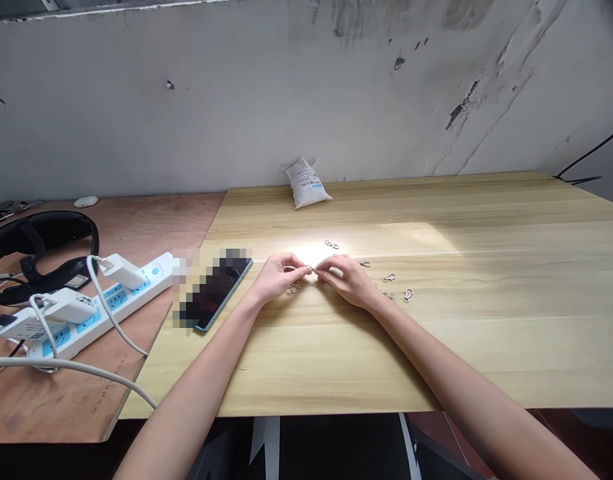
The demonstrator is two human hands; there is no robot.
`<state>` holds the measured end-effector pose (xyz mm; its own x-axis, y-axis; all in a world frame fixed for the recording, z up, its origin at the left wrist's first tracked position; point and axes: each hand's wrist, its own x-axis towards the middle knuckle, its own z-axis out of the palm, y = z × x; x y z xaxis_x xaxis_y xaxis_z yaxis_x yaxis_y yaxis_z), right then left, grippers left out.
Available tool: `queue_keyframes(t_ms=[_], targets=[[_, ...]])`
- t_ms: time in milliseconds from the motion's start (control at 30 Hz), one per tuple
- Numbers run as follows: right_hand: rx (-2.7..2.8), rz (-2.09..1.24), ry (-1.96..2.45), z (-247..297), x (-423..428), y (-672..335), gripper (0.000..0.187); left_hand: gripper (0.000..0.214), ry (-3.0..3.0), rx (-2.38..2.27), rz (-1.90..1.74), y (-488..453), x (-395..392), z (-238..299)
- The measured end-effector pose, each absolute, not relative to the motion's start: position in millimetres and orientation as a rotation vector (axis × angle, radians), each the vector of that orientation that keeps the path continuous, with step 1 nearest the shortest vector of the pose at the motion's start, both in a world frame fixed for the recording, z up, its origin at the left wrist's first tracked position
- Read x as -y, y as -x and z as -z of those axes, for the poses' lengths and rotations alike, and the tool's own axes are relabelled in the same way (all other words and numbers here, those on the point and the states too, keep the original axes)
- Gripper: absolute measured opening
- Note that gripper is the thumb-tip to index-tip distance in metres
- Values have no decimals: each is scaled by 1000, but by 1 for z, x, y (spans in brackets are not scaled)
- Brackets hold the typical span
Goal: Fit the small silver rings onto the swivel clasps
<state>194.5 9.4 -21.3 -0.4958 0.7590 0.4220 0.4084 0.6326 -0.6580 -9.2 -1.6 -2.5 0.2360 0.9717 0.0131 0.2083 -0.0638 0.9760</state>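
My left hand [277,275] and my right hand [347,279] meet over the light wooden table [436,347], fingers pinched together on one small metal clasp [311,269] between them. A few metal rings [293,289] lie just under my left hand. Several more small metal clasps [389,277] are scattered to the right of my right hand, and one clasp [331,245] lies just beyond the hands.
A phone [217,291] lies left of my left hand. On the brown board to the left sit a white power strip [94,308] with plugged chargers and cables, and a black headset [36,250]. A small white bag [306,181] stands by the wall.
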Motion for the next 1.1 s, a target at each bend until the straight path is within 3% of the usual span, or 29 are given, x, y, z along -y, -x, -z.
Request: queue_keyframes(t_ms=[200, 567, 800, 1100], targets=[[2103, -598, 895, 21, -10, -194, 10, 28, -1486, -1187, -957, 9, 1, 2], [2246, -15, 817, 16, -6, -186, 22, 35, -1272, -1219, -1069, 2, 3, 0], [2034, -395, 871, 15, -4, -187, 9, 29, -1323, -1170, -1092, -1, 6, -3], [1941, -645, 915, 10, -6, -187, 9, 30, -1325, -1211, -1241, -4, 5, 1]])
